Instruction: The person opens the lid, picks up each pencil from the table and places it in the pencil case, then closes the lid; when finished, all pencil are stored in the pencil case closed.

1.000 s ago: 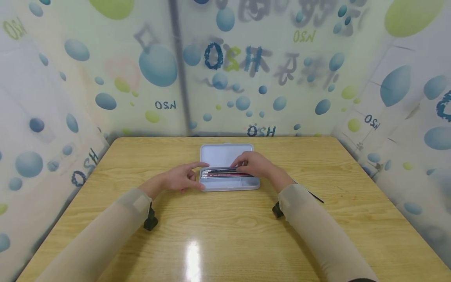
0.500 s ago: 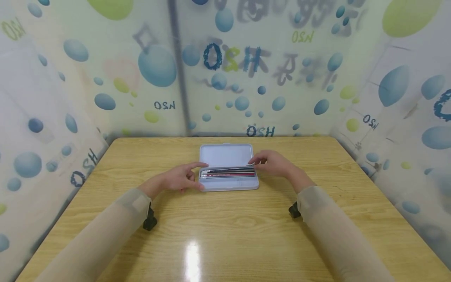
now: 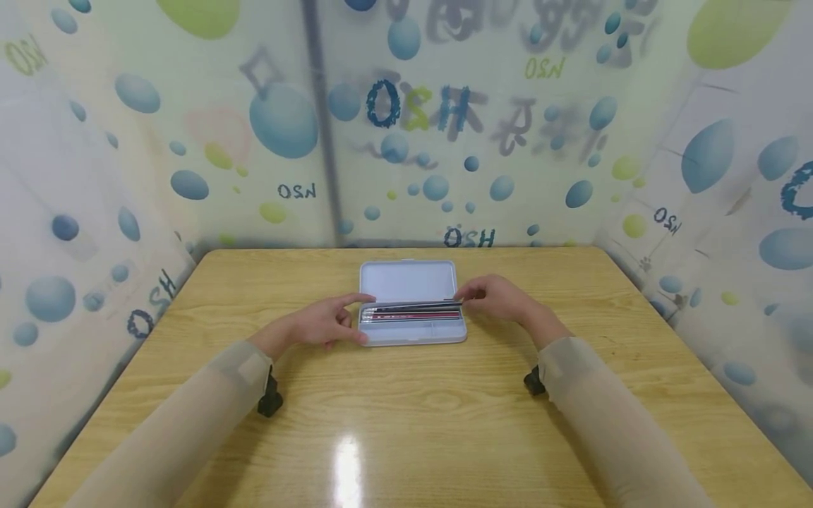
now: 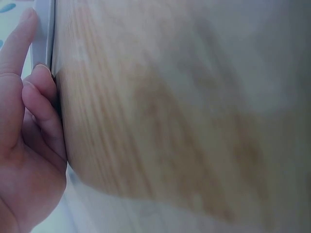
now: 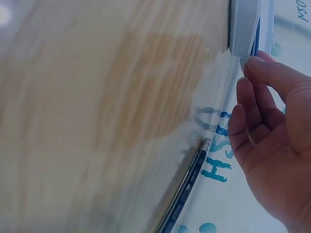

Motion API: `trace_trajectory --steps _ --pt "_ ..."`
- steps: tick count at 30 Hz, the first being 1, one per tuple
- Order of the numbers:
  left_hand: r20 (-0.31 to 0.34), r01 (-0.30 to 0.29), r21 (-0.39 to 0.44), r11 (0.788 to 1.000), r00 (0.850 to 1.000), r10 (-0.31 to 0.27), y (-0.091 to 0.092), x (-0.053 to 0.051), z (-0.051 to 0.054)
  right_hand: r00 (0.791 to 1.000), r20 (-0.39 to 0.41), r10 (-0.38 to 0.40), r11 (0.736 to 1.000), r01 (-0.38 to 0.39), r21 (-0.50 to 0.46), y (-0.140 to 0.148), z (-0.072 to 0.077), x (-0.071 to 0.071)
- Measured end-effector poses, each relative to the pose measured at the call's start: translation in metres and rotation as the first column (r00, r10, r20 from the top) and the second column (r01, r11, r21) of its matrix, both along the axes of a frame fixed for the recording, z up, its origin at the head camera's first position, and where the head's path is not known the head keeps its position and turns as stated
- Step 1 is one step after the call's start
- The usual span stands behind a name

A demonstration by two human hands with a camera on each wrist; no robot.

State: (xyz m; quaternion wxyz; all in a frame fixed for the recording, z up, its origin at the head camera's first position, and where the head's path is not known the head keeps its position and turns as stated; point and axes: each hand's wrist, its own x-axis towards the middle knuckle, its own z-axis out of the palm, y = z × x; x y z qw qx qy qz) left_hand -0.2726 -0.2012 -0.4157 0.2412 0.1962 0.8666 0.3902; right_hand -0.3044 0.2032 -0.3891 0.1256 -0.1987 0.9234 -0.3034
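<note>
A white pencil case (image 3: 406,340) lies opened on the wooden table, its lid (image 3: 408,280) folded back. Several pencils, dark ones and a red one (image 3: 406,316), lie lengthwise in its rear compartment. My left hand (image 3: 320,321) holds the case's left end, thumb at the front corner and index finger at the back; its other fingers curl in beside the end. At the right end, my right hand (image 3: 498,296) pinches the tip of a dark pencil (image 3: 425,306), which lies slightly slanted over the others. In the right wrist view, thumb and fingertips meet at the case's end.
Another dark pencil (image 5: 187,187) lies on the table near my right hand in the right wrist view; the right forearm hides it in the head view. The wooden table (image 3: 406,395) meets patterned walls (image 3: 406,176) at the back and sides.
My right hand has moved right from above the pencils to the case's right end, and its fingers have drawn in on the dark pencil's tip. The left hand has stayed put.
</note>
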Motion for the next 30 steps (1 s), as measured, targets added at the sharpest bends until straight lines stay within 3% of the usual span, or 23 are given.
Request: trace_trajectory --steps 15,23,30 --pt "-0.007 0.014 0.003 1.0 1.0 -0.014 0.0 -0.001 0.0 1.0 -0.006 0.012 1.0 -0.012 0.004 0.0 -0.001 0.001" --pt "0.008 0.007 0.007 1.0 1.0 -0.007 0.0 0.001 0.001 1.0 -0.024 0.005 1.0 -0.005 0.005 0.027 -0.003 0.007" --pt "-0.008 0.018 0.006 1.0 1.0 -0.018 0.0 0.001 0.001 1.0 -0.023 -0.01 1.0 0.01 0.006 0.061 -0.001 0.02"
